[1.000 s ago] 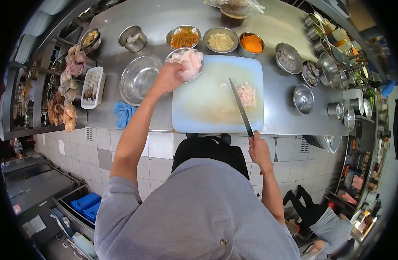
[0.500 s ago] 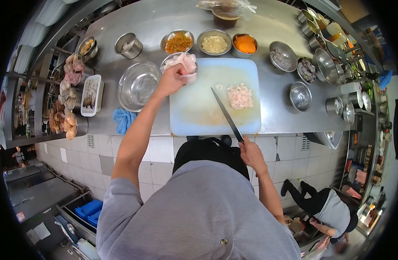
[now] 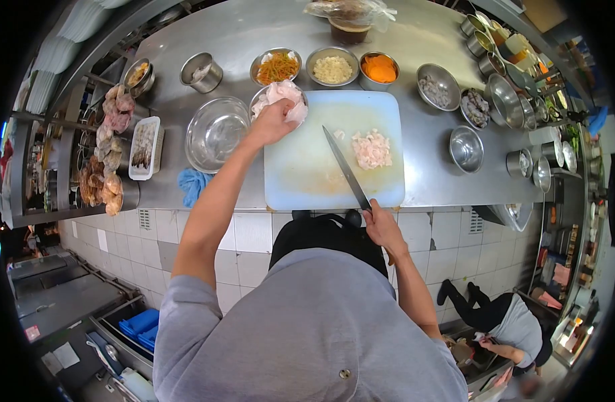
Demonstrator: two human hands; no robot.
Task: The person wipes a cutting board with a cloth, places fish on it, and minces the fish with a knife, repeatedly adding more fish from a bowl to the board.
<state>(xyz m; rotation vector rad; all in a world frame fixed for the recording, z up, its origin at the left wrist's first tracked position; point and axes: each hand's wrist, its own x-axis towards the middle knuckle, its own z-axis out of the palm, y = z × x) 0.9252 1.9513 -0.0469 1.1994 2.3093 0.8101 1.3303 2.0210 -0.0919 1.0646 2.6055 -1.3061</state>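
Your left hand [image 3: 275, 122] is at the pale meat [image 3: 280, 92] heaped ahead; can't tell whether its fingers pinch a slice. Your right hand [image 3: 384, 229] wraps the knife [image 3: 345, 163] handle, blade slanting forward-left over the board [image 3: 290, 167], perhaps to leave the chopped pile [image 3: 372, 149] ahead undisturbed.

And my right fingers [image 3: 374, 220] have swung the long grey steel knife [image 3: 346, 165] leftward, away from the pale-pink diced pile [image 3: 372, 149]!
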